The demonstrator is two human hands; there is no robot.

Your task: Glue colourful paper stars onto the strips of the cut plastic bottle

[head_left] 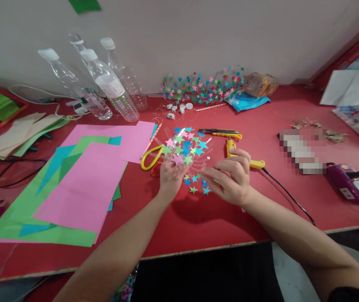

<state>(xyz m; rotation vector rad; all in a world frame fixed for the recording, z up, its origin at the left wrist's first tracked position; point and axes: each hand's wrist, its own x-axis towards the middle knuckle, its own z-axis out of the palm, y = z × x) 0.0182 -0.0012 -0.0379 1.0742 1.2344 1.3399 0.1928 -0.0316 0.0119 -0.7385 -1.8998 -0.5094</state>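
Note:
My left hand [172, 174] is closed on the near side of a clear plastic bottle piece [205, 157] with splayed strips. Pink, green and blue stars [186, 147] cover much of it. Just to the right, my right hand [231, 174] has its fingers bent and its thumb and forefinger brought together. Whatever they pinch, if anything, is too small to make out. Loose paper stars [194, 179] lie on the red table between the hands. Yellow-handled scissors [151, 158] lie beside my left hand, partly hidden. Behind my right hand lies a yellow glue gun [230, 147].
A utility knife [220, 133] lies beyond the glue gun. Coloured paper sheets [78, 184] spread over the left side. Several clear bottles [112, 86] stand at the back left; star-covered bottles [202, 87] lie along the wall. A purple power socket [352, 182] and a cord [289, 195] are on the right.

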